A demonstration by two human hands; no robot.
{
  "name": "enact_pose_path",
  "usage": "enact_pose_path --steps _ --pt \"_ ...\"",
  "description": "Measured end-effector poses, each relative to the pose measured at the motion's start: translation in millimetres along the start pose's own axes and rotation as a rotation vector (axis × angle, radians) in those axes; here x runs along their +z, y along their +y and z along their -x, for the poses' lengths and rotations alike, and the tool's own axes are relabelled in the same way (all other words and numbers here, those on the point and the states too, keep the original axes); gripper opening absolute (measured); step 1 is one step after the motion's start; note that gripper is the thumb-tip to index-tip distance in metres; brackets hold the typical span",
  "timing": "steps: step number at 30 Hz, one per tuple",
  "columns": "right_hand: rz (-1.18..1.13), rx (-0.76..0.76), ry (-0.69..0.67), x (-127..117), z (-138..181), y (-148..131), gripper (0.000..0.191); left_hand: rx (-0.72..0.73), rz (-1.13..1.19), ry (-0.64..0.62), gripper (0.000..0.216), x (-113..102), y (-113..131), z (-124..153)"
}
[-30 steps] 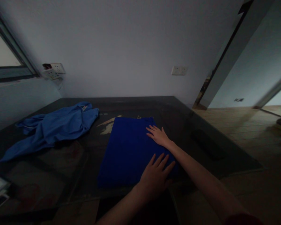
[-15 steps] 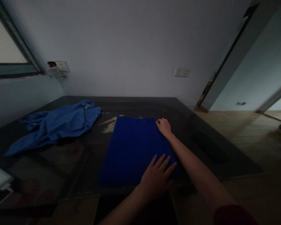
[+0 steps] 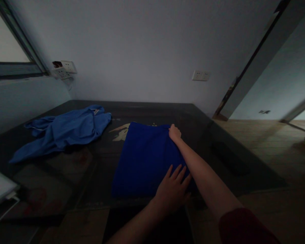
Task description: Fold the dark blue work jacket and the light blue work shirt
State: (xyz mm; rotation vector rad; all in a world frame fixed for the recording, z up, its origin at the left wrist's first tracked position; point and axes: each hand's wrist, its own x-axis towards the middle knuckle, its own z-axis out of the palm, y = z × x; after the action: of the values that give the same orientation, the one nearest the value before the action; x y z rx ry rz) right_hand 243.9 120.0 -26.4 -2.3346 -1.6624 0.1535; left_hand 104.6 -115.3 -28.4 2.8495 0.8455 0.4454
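A deep-blue folded cloth, perhaps a garment, lies flat on the dark glossy table in front of me. My right hand is closed on its far right corner, and the fabric is pulled into creases there. Nearer to me, my left hand rests with fingers spread on the cloth's near right part. Off to the left lies a crumpled lighter-blue shirt with a pale label at its collar; neither hand touches it.
At the table's left edge sits a white device with a cable plugged in. A dark oblong object lies on the right side. The wall behind carries sockets. Wooden floor extends on the right.
My right hand has drawn the far right corner slightly, and the cloth's top surface now shows creases. My left hand stays spread on the near part. The view has shifted a little.
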Motion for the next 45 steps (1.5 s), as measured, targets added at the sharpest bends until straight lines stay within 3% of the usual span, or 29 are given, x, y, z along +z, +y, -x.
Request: enact_pose_path --steps 4,7,12,15,18,22,25,34,39,43,45 --pt "0.04 -0.044 0.039 4.9 7.5 1.0 0.03 -0.058 0.108 0.031 0.056 -6.7 2.7 -0.2" --pt "0.055 -0.073 0.067 6.4 10.7 3.2 0.033 -0.118 0.171 0.063 0.047 -24.8 -5.1 6.5" --pt "0.106 -0.197 0.225 -1.2 13.9 2.3 0.035 -0.405 -0.048 0.081 0.041 -59.4 -48.9 40.8" --pt "0.132 -0.329 0.305 -5.7 14.7 -9.7 0.041 -0.503 -0.186 0.035 0.042 -63.6 -73.1 60.8" --pt "0.108 -0.426 0.222 0.1 15.2 -24.6 0.041 -0.477 -0.22 0.01 0.043 -57.0 -82.1 68.6" --pt "0.098 -0.375 -0.046 19.9 13.2 -29.5 0.057 -0.465 -0.219 0.011 0.045 -49.1 -81.8 68.2" --pt "0.091 -0.342 -0.145 29.5 9.6 -24.5 0.065 -0.469 -0.21 0.021 0.046 -46.6 -81.9 69.3" --pt "0.062 -0.314 -0.098 29.0 9.7 -22.9 0.066 -0.478 -0.169 0.076 0.047 -46.4 -81.3 75.3" --pt "0.086 -0.317 -0.083 23.2 14.7 -25.8 0.063 -0.401 -0.118 0.05 0.047 -50.6 -79.2 79.5" --pt "0.108 -0.469 0.113 17.8 29.8 -58.8 0.053 -0.377 -0.101 0.05 0.049 -50.2 -79.7 79.9" --pt "0.072 -0.611 0.057 20.1 37.5 -86.7 0.052 -0.373 -0.097 0.045 0.049 -50.7 -79.6 79.2"
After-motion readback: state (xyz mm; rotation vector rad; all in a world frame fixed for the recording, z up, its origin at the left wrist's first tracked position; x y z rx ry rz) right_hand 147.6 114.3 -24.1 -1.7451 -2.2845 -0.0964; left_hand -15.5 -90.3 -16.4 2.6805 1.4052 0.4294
